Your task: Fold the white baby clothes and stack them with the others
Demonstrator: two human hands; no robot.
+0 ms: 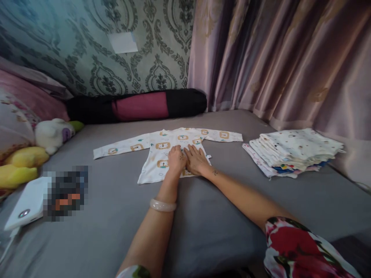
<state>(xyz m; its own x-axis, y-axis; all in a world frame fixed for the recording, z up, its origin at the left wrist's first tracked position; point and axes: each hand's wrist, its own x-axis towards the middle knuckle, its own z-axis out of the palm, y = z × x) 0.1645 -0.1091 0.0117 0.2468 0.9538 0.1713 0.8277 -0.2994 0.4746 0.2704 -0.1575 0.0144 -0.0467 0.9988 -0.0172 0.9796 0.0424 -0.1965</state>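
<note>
A small white long-sleeved shirt with orange-brown and green animal prints lies spread out on the grey bed sheet, both sleeves stretched to the sides. My left hand rests on the middle of its front, fingers pointing away from me. Beside it, almost touching, my right hand lies flat on the cloth with its fingers extended. Neither hand appears to grip the fabric. Part of the print and lower hem is hidden under my hands and wrists.
A stack of folded printed clothes stands at the right. On the left are a white power bank with a cable, a blurred-out patch, yellow plush toys and a white plush toy. A black and maroon long bag lies along the wall.
</note>
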